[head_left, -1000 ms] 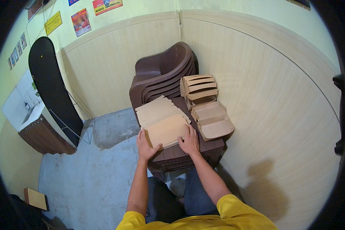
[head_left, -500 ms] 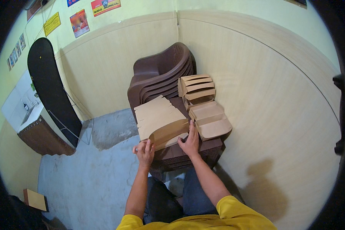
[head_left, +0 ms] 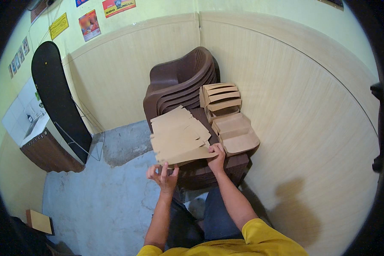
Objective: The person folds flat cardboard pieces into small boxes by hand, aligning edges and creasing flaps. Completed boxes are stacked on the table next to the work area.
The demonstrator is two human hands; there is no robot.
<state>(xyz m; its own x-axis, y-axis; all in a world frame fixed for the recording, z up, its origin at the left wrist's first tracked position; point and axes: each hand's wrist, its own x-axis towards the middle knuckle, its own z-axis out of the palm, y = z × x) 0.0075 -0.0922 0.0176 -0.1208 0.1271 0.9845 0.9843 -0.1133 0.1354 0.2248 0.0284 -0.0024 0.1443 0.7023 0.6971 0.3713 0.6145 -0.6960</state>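
Note:
A stack of flat brown cardboard box blanks point(head_left: 177, 134), with slits and tabs along their edges, lies on the seat of stacked brown plastic chairs point(head_left: 179, 79). My right hand point(head_left: 216, 157) is closed, fingers curled over the near right corner of the top blank. At the near left corner is my left hand point(head_left: 164, 178), its fingers spread and bent, the tips at the blank's edge. Just right of the stack sit folded open cardboard trays point(head_left: 237, 134), nested together. Behind those, more folded cardboard boxes point(head_left: 221, 97) stand on their sides.
Wood-patterned wall panels point(head_left: 286, 98) meet in a corner behind the chairs. To the left are a tall black board point(head_left: 51, 94) leaning upright, a sink counter point(head_left: 34, 132) and grey concrete floor point(head_left: 94, 200). A small box point(head_left: 39, 222) lies at the lower left.
The top blank's near side, bent upward before, now lies nearly flat. My right hand has come nearer and closed on the corner; my left hand has moved slightly nearer, its fingers spreading.

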